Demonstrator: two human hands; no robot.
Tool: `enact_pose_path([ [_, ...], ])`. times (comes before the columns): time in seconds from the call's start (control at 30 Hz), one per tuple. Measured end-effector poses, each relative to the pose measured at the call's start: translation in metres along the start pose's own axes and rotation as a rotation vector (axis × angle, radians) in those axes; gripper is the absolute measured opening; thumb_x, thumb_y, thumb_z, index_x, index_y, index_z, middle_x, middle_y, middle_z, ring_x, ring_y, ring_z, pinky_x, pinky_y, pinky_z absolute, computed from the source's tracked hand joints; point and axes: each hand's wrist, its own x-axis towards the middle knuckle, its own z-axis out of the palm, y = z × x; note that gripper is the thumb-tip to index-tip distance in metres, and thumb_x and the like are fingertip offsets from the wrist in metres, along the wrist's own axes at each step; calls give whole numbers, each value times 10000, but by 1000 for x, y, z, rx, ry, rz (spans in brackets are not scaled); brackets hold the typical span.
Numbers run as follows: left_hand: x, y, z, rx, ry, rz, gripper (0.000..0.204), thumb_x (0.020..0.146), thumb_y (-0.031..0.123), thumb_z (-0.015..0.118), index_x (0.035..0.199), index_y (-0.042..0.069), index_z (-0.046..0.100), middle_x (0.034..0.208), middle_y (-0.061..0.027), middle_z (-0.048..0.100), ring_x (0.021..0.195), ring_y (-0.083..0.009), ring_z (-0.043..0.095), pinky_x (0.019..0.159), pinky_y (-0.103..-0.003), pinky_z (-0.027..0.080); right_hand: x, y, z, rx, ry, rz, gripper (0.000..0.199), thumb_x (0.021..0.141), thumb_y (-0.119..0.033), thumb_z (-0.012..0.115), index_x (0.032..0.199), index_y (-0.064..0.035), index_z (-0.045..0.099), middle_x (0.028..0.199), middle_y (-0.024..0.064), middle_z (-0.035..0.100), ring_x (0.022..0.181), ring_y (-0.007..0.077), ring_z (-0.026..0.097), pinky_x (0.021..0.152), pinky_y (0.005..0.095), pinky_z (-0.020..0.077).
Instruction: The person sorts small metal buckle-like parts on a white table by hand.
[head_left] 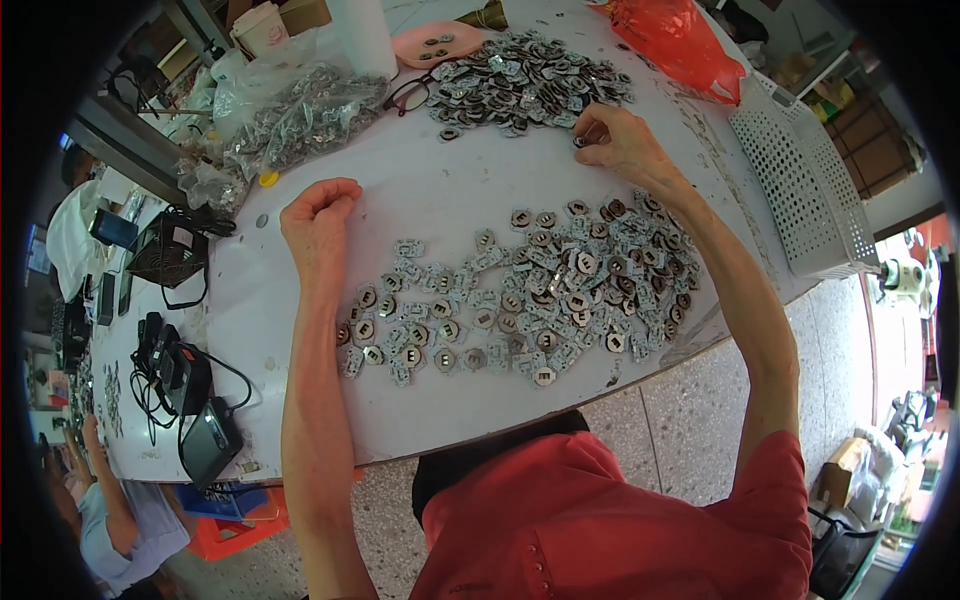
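Observation:
My right hand (628, 148) pinches a small round metal part (580, 142) between thumb and forefinger, at the near right edge of a heap of dark metal parts (530, 80). To the left, my left hand (318, 215) is held over the white table with its fingers curled closed. Whatever those fingers may hold is hidden. Between my forearms and closer to me spreads a second group of small silver parts (560, 285), several with round dark centres. They lie loosely at the left and pile up toward the right.
Clear plastic bags of small parts (305, 115), eyeglasses (410, 95) and a pink dish (437, 43) stand along the far side. A red bag (680, 45) and white perforated basket (800, 170) are at right. Black adapters with cables (185, 375) lie left; another person's arm (110, 480) shows beyond.

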Motion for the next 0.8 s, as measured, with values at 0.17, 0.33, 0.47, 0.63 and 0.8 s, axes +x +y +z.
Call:
enact_pose_path([
  [0.17,0,-1,0,-9,-16,5,188,713,-31,536,839,-15,675,769,-47,643,716,-101,547,689,-213,411,-9,4,-5,114,-27,-1,243,625,-108,725,803,-11,591,779,79,609,722,172,576,655,302,474],
  [0.33,0,1,0,-10,-18,6,185,715,-30,538,840,-15,674,772,-49,643,719,-101,547,694,-213,411,-16,8,-6,313,-70,69,208,628,-54,732,788,-18,605,741,32,599,661,119,562,609,253,473],
  [0.47,0,0,1,9,-17,3,181,717,-32,540,838,-16,674,773,-48,644,725,-102,550,703,-217,411,-17,9,-8,365,-108,162,206,636,-47,729,808,-13,620,741,30,593,683,117,558,632,254,474],
  [0.63,0,-1,0,2,-14,-6,182,719,-34,537,841,-17,672,777,-50,645,731,-104,550,708,-222,413,-17,3,-4,249,-82,68,172,669,-66,706,813,-12,630,786,28,571,711,105,520,625,241,448],
  [0.8,0,-1,-1,-5,-26,7,184,723,-29,532,844,-18,670,785,-49,643,725,-97,542,702,-218,410,-15,-2,-3,105,-94,-14,195,652,-82,697,833,-23,654,751,57,611,720,139,570,652,273,463],
])
